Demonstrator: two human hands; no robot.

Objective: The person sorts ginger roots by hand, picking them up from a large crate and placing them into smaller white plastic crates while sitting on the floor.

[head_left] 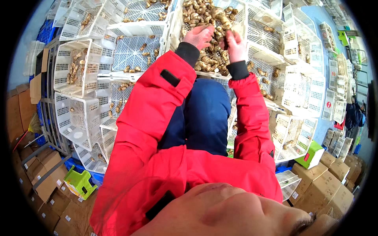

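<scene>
A white plastic crate (173, 33) in front of my knees holds a heap of brown and cream mushrooms (199, 11). Over the left part of this heap is my left hand (199, 37), its fingers bent together; what lies under the fingertips is hidden. My right hand (237, 46) is at the crate's right side, with its thumb and fingers closed on a small dark brown mushroom (225, 42). Just beyond both hands, a larger, thick pale mushroom (221, 17) rests on top of the pile.
White crates with a few mushrooms each stand on both sides, such as a left crate (134, 51) and a right crate (267, 74). Cardboard boxes (321, 185) are stacked at the lower right. A green stool (80, 183) stands at the lower left.
</scene>
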